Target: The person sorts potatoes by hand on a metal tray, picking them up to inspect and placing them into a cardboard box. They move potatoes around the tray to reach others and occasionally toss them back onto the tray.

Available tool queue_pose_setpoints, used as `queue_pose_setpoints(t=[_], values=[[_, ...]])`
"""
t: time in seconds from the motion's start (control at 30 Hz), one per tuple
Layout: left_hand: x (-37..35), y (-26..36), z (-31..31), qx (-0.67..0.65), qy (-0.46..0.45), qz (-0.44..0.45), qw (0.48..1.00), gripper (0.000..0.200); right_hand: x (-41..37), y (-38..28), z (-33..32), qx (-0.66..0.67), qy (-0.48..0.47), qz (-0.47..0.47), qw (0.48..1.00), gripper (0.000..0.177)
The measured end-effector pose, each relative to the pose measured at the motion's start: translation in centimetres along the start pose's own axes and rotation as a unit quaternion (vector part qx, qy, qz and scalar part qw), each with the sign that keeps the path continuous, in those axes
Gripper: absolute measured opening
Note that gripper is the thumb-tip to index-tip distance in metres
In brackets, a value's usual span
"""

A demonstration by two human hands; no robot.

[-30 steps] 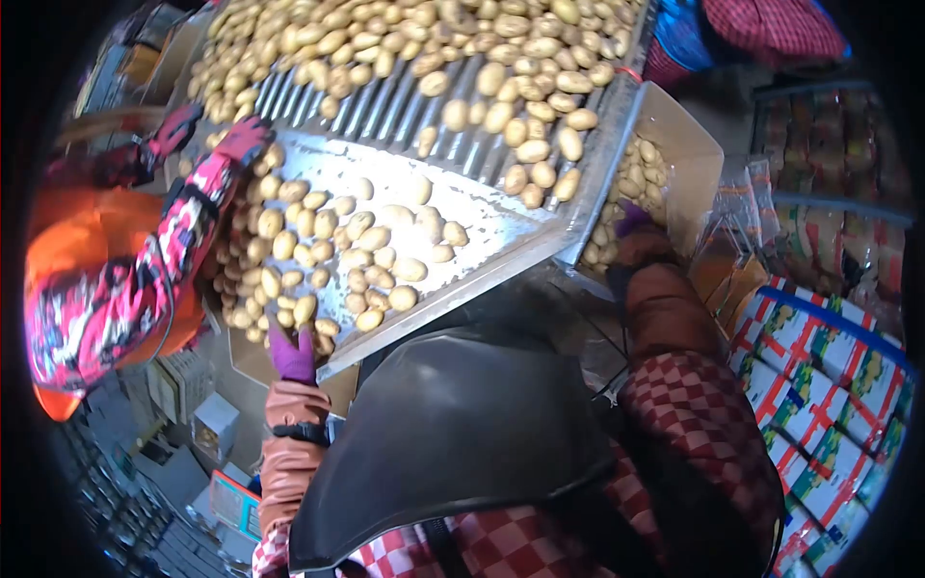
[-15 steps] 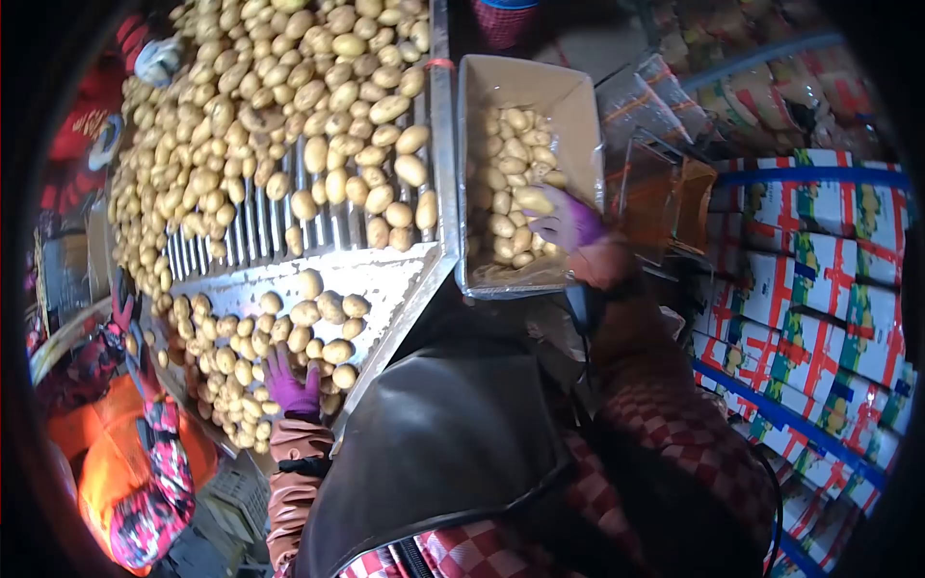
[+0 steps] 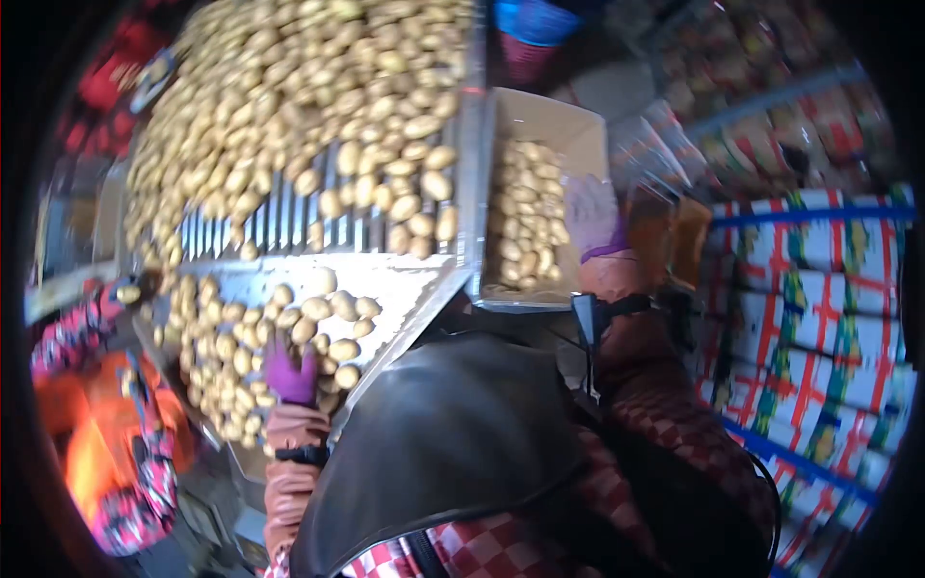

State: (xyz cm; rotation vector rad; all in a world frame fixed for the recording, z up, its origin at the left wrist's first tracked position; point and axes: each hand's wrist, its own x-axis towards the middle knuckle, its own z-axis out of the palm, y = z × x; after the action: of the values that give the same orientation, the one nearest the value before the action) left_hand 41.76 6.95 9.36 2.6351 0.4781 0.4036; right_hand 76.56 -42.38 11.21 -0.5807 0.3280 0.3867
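Observation:
My left hand [image 3: 290, 373], in a purple glove, rests with spread fingers among loose potatoes [image 3: 224, 358] on the metal sorting tray [image 3: 390, 313]. My right hand [image 3: 594, 214], gloved in pale purple and somewhat blurred, lies flat along the right wall of the lined carton [image 3: 549, 112]. Its fingers are stretched out and no potato shows in it. Inside the carton, a layer of potatoes [image 3: 528, 217] covers much of the bottom. The carton stands right beside the tray's metal side rail [image 3: 470, 173].
Many potatoes [image 3: 289, 87] cover the roller bed [image 3: 275, 226] beyond the tray. Printed cartons [image 3: 809, 318] are stacked at right, bound with blue straps. A blue and red bucket [image 3: 530, 34] stands behind the carton. Another person in patterned sleeves [image 3: 72, 332] works at left.
My right hand has let go of a potato over the carton and moved to the carton's right wall. My left hand stays among the tray potatoes. The whole view has shifted slightly.

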Motion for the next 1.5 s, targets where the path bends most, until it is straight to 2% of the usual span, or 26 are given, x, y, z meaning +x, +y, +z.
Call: queue_pose_setpoints(t=[0.07,0.1,0.17,0.23,0.3,0.37,0.5,0.53,0.57,0.67,0.7,0.77,0.8,0.83,0.87,0.93,1.0,1.03,1.1,1.13,1.17,1.23,1.27,1.37,1.43,1.5], values=[[2.1,5.4,-2.8,-0.061,-0.006,0.006,0.998,0.047,1.0,6.2,5.2,-0.128,-0.014,0.072,0.989,0.050],[1.2,3.5,-1.1,-0.081,-0.054,-0.012,0.995,0.043,1.4,9.0,7.6,-0.169,-0.042,0.110,0.978,0.054],[1.4,4.9,-3.1,0.011,-0.023,0.046,0.999,0.042,0.7,14.2,11.6,-0.273,-0.146,0.149,0.939,0.058],[-3.7,0.4,-3.2,0.172,0.071,0.012,0.982,0.049,-1.5,19.1,16.7,-0.584,-0.394,0.088,0.704,0.059],[-6.3,-1.7,-6.3,0.125,-0.021,-0.209,0.970,0.056,-1.4,22.0,17.7,-0.566,-0.363,0.187,0.716,0.055],[-11.8,-6.6,-6.5,0.073,0.063,-0.259,0.961,0.052,-1.5,23.3,20.0,-0.515,-0.256,0.371,0.729,0.053],[-15.2,-8.0,-8.6,0.138,0.064,-0.354,0.923,0.049,0.2,25.7,18.8,-0.688,-0.317,0.375,0.534,0.049],[-14.0,-6.6,-8.6,0.120,0.056,-0.358,0.924,0.049,-0.5,26.3,18.8,-0.744,-0.262,0.326,0.521,0.056],[-12.9,-5.1,-8.1,0.102,0.048,-0.363,0.925,0.049,-0.6,27.9,17.8,-0.789,-0.302,0.268,0.464,0.060],[-9.5,-1.0,-3.8,0.049,0.044,-0.157,0.985,0.046,-2.0,33.3,14.8,-0.831,-0.417,0.117,0.349,0.062],[-8.7,0.0,-3.7,0.037,0.073,-0.047,0.996,0.044,-3.8,35.5,15.6,-0.807,-0.460,0.086,0.360,0.057],[-8.7,-2.6,-3.9,0.053,0.012,-0.042,0.998,0.046,-5.4,39.0,18.3,-0.833,-0.458,0.147,0.273,0.051],[-8.9,-4.6,-4.1,0.063,-0.019,-0.037,0.997,0.047,-5.7,40.2,19.4,-0.792,-0.441,0.252,0.339,0.051],[-9.7,-6.9,-3.7,0.033,0.062,-0.105,0.992,0.046,-5.8,41.2,20.4,-0.737,-0.416,0.351,0.401,0.050],[-9.6,-7.0,-7.1,0.059,-0.036,-0.185,0.980,0.042,-5.8,41.5,21.0,-0.668,-0.386,0.444,0.457,0.050],[-11.4,-8.5,-8.7,0.106,0.136,-0.118,0.978,0.030,-5.8,40.6,21.6,-0.673,-0.455,0.290,0.506,0.056],[-11.9,-9.8,-9.1,0.127,0.103,-0.253,0.953,0.030,-5.2,39.6,21.1,-0.678,-0.436,0.131,0.577,0.048],[-11.7,-10.3,-9.2,0.136,0.086,-0.318,0.934,0.030,-5.2,38.4,22.7,-0.720,-0.407,0.058,0.558,0.054],[-8.6,-10.0,-10.2,0.109,0.162,-0.247,0.949,0.032,-2.7,37.1,20.9,-0.812,-0.407,-0.126,0.399,0.062],[-6.1,-9.9,-10.5,0.077,0.168,-0.218,0.958,0.034,-2.3,37.4,19.6,-0.828,-0.459,-0.129,0.296,0.079],[-3.6,-10.1,-10.3,0.044,0.175,-0.187,0.966,0.035,-5.0,37.0,22.8,-0.826,-0.504,-0.017,0.252,0.077],[0.5,-11.1,-8.3,0.112,0.197,-0.161,0.961,0.044,-5.4,38.6,19.7,-0.720,-0.606,0.002,0.338,0.068],[2.2,-11.6,-7.3,0.154,0.142,-0.241,0.948,0.050,-5.5,38.9,20.7,-0.720,-0.584,0.094,0.362,0.066],[3.3,-10.9,-4.5,0.223,0.090,-0.298,0.924,0.052,-5.2,39.0,23.9,-0.661,-0.513,0.343,0.427,0.060],[0.3,-9.0,-5.3,0.151,0.049,-0.195,0.968,0.057,-4.3,38.4,25.0,-0.569,-0.479,0.473,0.473,0.059],[-3.3,-8.9,-6.3,0.019,0.041,-0.192,0.980,0.054,-2.6,38.0,21.7,-0.539,-0.534,0.338,0.557,0.055]])
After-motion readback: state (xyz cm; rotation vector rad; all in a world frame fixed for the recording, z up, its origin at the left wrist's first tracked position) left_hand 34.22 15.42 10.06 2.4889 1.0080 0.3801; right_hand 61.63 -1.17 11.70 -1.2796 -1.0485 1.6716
